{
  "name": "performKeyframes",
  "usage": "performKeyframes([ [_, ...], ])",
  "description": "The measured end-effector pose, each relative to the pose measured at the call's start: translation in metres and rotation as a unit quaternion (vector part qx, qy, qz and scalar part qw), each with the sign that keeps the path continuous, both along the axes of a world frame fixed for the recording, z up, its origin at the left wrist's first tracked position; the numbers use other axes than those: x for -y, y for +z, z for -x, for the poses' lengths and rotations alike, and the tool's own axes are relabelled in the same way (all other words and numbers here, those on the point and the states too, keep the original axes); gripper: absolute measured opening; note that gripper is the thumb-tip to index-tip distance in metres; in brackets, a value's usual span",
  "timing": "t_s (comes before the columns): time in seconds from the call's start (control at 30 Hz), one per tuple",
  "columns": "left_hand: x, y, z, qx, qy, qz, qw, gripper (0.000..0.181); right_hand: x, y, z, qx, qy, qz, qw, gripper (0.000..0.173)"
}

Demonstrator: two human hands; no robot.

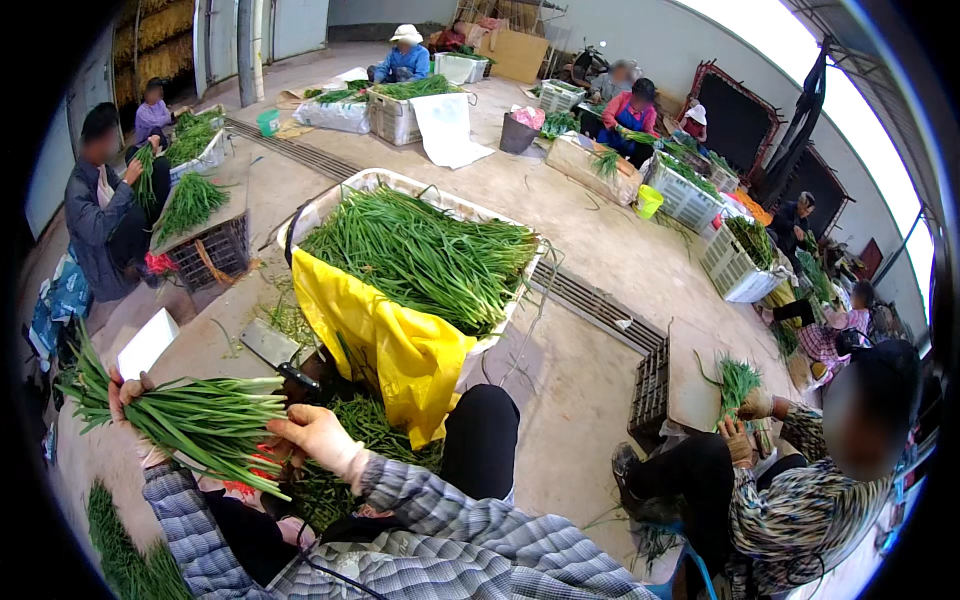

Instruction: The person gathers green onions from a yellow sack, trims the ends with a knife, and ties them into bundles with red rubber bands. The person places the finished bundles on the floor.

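My left hand [129, 394] is wrapped around the leafy part of a bundle of green garlic chives [202, 409], held level at the lower left. At the bundle's pale stem ends, the gloved fingers of my right hand [326, 439] pinch some stalks; part of those fingers is hidden. Just beyond lies a cleaver [268, 345] with a black handle. In front of my knees a white plastic crate [457, 196] holds a large heap of chives [420, 255]. Yellow plastic sheeting [375, 330] hangs over its near side.
Loose green stalks [360, 431] lie below my right hand; more chives [131, 536] rest at lower left. A white block [148, 343] stands beside the bundle. Co-workers sit at both sides, one close by on the right [810, 502]. A drain grate [600, 304] crosses the floor.
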State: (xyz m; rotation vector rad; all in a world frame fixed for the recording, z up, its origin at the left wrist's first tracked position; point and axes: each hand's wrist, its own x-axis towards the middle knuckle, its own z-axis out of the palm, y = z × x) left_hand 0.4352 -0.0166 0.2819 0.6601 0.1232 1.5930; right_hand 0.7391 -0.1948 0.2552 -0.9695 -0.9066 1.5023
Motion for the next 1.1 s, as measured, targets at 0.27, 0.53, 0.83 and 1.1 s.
performKeyframes([
  [0.27,0.011,0.048,-0.025,-0.084,0.110,0.067,0.988,0.032,-0.008,-0.084,-0.070,0.456,-0.204,-0.144,0.854,0.022],
  [0.53,0.069,0.103,-0.175,-0.397,0.061,0.202,0.893,0.031,-0.057,0.047,-0.010,0.284,0.020,-0.203,0.937,0.112],
  [0.83,0.062,0.089,-0.133,-0.462,-0.203,0.149,0.850,0.035,-0.075,0.053,0.019,0.137,0.184,-0.060,0.972,0.042],
  [1.1,0.050,0.038,-0.073,-0.307,-0.222,0.001,0.925,0.050,-0.082,0.004,0.064,-0.058,0.253,-0.061,0.964,0.067],
])
